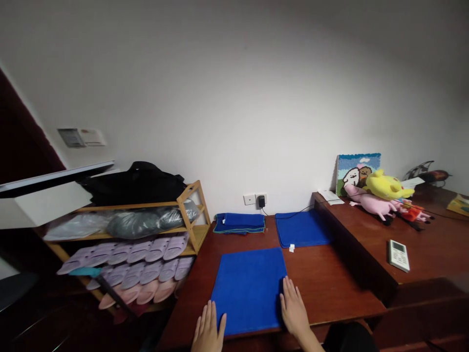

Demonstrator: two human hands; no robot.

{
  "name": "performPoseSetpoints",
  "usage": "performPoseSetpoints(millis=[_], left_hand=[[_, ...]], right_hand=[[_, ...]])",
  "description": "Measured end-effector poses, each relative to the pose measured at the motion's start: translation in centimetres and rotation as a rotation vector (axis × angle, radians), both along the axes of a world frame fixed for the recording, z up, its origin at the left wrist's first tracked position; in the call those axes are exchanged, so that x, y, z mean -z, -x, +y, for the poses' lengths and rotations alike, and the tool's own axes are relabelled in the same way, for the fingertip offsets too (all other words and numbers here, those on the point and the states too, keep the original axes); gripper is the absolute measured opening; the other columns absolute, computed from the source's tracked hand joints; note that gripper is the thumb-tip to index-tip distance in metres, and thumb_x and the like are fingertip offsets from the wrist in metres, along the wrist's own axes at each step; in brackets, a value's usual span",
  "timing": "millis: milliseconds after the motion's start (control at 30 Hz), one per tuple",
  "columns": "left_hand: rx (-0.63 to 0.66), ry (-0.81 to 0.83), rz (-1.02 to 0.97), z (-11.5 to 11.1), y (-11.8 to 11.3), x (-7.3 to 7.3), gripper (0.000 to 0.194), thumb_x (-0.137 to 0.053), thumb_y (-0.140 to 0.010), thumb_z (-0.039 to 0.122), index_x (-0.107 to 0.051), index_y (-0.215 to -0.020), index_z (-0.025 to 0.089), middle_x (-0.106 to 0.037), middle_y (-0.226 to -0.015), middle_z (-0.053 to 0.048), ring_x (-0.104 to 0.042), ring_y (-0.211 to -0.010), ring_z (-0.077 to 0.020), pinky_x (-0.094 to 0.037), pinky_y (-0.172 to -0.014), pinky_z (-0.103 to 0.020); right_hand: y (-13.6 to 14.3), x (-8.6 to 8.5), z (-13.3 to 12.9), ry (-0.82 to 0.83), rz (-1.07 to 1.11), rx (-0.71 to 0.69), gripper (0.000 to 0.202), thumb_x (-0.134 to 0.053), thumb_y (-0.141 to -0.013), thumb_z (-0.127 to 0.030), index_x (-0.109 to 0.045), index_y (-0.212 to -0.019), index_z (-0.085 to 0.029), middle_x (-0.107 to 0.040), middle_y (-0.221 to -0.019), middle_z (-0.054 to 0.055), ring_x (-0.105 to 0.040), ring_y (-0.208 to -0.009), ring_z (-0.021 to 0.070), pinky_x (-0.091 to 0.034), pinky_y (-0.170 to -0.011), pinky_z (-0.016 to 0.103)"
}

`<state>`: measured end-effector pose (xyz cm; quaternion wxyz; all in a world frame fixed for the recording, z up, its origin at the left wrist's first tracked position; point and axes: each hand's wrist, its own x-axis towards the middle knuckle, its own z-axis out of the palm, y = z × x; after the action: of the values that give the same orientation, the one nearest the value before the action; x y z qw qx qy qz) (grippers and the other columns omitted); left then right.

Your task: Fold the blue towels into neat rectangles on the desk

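A blue cloth (251, 291) lies flat on the brown table near its front edge. At the cloth's lower left corner rests my left hand (209, 328), fingers extended and holding nothing. My right hand (293, 307) lies flat at the cloth's right edge, its fingers stretched forward, also holding nothing. Behind, against the wall, a folded blue cloth with a green edge (240, 223) is at the left. Another blue cloth (302, 229) with a small white tag lies at the back right.
A wooden rack (198, 234) with purple slippers (157, 248) and a black bag (137, 183) stands left. On the raised surface at right are plush toys (373, 203), a picture and a white remote (398, 255). A plug with a cable (261, 201) is on the wall.
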<state>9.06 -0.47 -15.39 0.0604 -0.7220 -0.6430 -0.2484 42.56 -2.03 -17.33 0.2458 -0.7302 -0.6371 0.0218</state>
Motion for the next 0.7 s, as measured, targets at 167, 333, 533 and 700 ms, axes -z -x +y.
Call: performPoseSetpoints(millis=[167, 333, 533, 700], left_hand=[[-0.001, -0.027, -0.003, 0.4, -0.3, -0.1, 0.062, -0.035, -0.100, 0.051, -0.047, -0.156, 0.028, -0.066, -0.146, -0.004, -0.053, -0.143, -0.0328, -0.045, -0.116, -0.053], [0.216, -0.019, 0.076, 1.8, -8.0, -2.4, 0.060, -0.034, -0.104, 0.047, -0.047, -0.156, 0.018, -0.054, -0.157, -0.009, -0.050, -0.145, -0.0274, -0.044, -0.119, -0.044], [0.567, 0.137, 0.155, 3.8, -19.7, -3.3, 0.066, -0.031, -0.106, 0.052, -0.035, -0.161, 0.016, -0.039, -0.164, -0.011, -0.039, -0.152, -0.0264, -0.037, -0.125, -0.048], [0.452, 0.196, 0.165, 5.1, -17.5, -1.1, 0.069, -0.027, -0.106, 0.056, -0.033, -0.161, 0.015, -0.034, -0.166, -0.012, -0.034, -0.154, -0.0280, -0.034, -0.126, -0.052]], right_hand=[[-0.5, -2.1, 2.9, 0.055, -0.016, -0.033, 0.063, -0.024, -0.106, -0.044, -0.040, -0.159, -0.015, -0.036, -0.165, 0.006, -0.031, -0.155, 0.0254, -0.031, -0.126, 0.047], [-0.6, -1.1, 3.1, 0.073, -0.025, -0.042, 0.064, -0.025, -0.105, -0.045, -0.038, -0.159, -0.014, -0.034, -0.165, 0.007, -0.031, -0.155, 0.0252, -0.029, -0.127, 0.049], [-0.8, -2.5, 2.5, 0.144, -0.046, -0.093, 0.061, -0.025, -0.105, -0.039, -0.036, -0.160, -0.015, -0.028, -0.167, 0.005, -0.026, -0.157, 0.0251, -0.026, -0.128, 0.046], [-0.4, -4.5, 2.2, 0.244, -0.039, -0.084, 0.064, -0.020, -0.105, -0.039, -0.027, -0.162, -0.010, -0.020, -0.169, 0.004, -0.018, -0.159, 0.0239, -0.019, -0.130, 0.045]])
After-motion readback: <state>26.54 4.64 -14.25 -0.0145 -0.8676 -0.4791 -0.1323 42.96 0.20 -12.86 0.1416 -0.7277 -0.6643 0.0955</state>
